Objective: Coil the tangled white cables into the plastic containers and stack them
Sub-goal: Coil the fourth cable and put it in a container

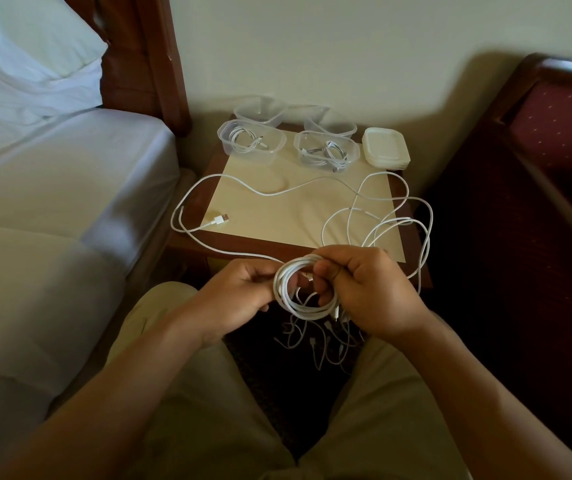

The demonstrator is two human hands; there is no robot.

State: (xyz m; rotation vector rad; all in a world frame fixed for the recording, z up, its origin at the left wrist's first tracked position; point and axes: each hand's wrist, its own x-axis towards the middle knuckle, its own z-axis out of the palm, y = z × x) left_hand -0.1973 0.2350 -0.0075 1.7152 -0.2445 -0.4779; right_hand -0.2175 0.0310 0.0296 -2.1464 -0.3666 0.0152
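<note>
A coil of white cable (296,304) hangs between my hands just in front of the small table (298,220). My left hand (239,294) pinches the coil's left side, and my right hand (364,289) grips its right side. The loose length of this cable (260,192) loops across the tabletop, ending in a USB plug (220,219). Two clear containers (250,142) (326,150) at the table's back each hold a coiled cable. Behind them stand two empty clear containers (260,110) (331,123). More tangled white cables (322,341) lie on the dark floor under my hands.
A stack of white lids (386,147) sits at the table's back right corner. A bed with white sheets (52,188) is close on the left, and a dark red upholstered chair (537,174) stands on the right. My knees frame the floor below.
</note>
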